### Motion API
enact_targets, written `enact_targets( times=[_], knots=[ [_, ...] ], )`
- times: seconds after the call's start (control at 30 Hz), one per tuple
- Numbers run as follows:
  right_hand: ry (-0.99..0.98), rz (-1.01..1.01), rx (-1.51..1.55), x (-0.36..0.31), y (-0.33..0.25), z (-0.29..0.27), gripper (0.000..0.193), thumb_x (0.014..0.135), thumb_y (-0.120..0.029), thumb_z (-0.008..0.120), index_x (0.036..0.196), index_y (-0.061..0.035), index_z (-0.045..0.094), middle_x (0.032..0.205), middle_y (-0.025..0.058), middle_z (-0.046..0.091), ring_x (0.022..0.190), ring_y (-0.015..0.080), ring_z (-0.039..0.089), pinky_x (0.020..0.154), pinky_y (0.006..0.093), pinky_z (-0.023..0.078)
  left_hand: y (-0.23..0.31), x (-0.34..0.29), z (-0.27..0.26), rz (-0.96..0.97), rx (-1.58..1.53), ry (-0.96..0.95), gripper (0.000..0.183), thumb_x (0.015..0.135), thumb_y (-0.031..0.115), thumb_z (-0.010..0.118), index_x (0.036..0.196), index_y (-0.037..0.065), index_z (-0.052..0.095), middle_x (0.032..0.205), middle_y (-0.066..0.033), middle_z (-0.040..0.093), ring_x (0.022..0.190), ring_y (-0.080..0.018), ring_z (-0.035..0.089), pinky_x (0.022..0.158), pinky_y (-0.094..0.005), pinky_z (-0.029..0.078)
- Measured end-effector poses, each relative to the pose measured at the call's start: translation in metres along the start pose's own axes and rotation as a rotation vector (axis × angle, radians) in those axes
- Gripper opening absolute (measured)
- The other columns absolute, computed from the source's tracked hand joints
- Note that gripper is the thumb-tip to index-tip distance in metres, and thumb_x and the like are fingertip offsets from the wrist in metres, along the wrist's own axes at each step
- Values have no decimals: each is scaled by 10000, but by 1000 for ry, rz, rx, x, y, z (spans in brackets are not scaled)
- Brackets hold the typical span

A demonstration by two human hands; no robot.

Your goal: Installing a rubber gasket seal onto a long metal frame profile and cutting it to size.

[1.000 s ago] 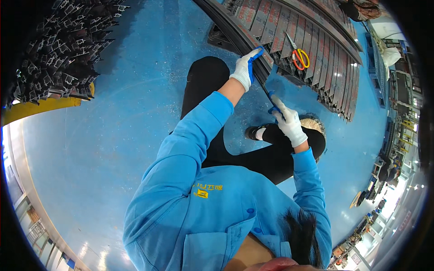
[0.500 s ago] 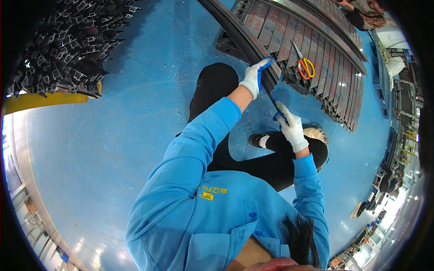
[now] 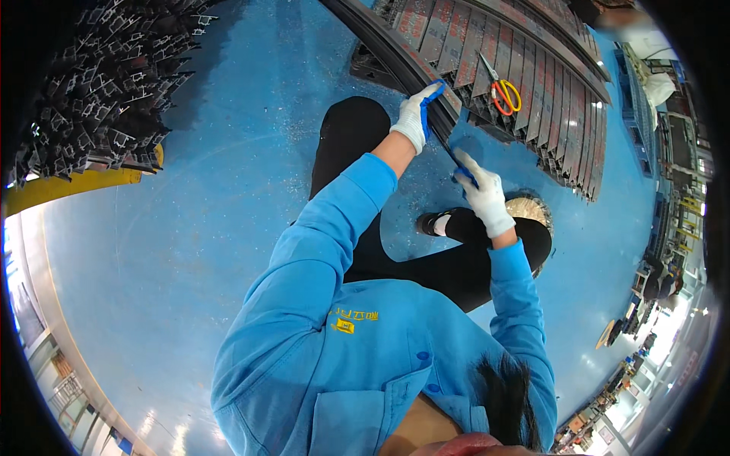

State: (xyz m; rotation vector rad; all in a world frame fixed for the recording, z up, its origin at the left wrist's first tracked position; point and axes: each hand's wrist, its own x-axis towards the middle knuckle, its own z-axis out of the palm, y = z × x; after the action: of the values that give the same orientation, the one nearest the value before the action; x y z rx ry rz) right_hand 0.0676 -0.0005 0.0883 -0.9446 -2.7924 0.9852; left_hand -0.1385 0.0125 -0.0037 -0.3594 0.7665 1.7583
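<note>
My left hand (image 3: 414, 120), in a white glove with blue palm and fingers, is closed around a long dark metal profile (image 3: 395, 58) close to its near end. From that end a thin black strip (image 3: 450, 151) runs down to my right hand (image 3: 484, 196). The right hand wears the same kind of glove, and its fingers are pinched together on the strip. Orange-and-yellow-handled scissors (image 3: 505, 96) lie on a stack of profiles (image 3: 559, 114) just beyond the hands. The profile's far end leaves the top of the view.
A heap of black profiles (image 3: 106, 83) rests on a yellow support (image 3: 76, 190) at the far left. My bent knees (image 3: 357, 121) flank the work above the blue floor (image 3: 190, 251). Racks (image 3: 684, 152) line the right side, with a white bag (image 3: 658, 89) nearby.
The whole view has shifted slightly, so the profiles and scissors appear a little further up and left. Both hands keep nearly the same hold. The person at the upper right is less visible.
</note>
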Motion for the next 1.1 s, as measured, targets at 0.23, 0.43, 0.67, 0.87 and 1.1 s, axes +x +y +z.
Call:
enact_targets(
  times=[0.23,0.43,0.67,0.87,1.1],
  knots=[
    [74,27,3,14,-19,5,528,804,-36,589,1316,-107,482,946,120,676,703,252,622,658,300,469,3,1,-4,-19,-11,-63,285,789,225,703,1029,84,643,965,-107,655,754,-208,640,665,-315,533],
    [66,-11,32,-1,-7,7,512,785,-8,593,1283,-98,514,1095,105,652,849,275,642,716,303,488,-1,-2,0,-8,-33,-42,279,785,225,707,1008,69,640,937,-102,657,737,-205,639,656,-313,531],
    [179,-195,17,29,-5,21,507,769,0,601,1262,-93,530,1118,86,654,892,289,652,746,307,494,-16,-5,5,42,-12,20,284,774,223,719,981,50,629,907,-105,653,718,-211,636,645,-319,528],
    [93,-159,-6,7,10,4,497,778,36,590,1257,-85,539,1113,81,659,837,246,659,723,291,486,-15,-2,3,18,-15,58,291,764,222,730,958,34,620,881,-108,650,701,-217,633,635,-324,524],
    [167,-51,72,19,7,14,544,754,-2,612,1281,-98,516,1134,101,644,934,269,647,789,310,492,-6,-15,7,-77,-57,-62,295,763,217,728,965,38,607,861,-108,645,687,-234,626,630,-342,522]
  ],
)
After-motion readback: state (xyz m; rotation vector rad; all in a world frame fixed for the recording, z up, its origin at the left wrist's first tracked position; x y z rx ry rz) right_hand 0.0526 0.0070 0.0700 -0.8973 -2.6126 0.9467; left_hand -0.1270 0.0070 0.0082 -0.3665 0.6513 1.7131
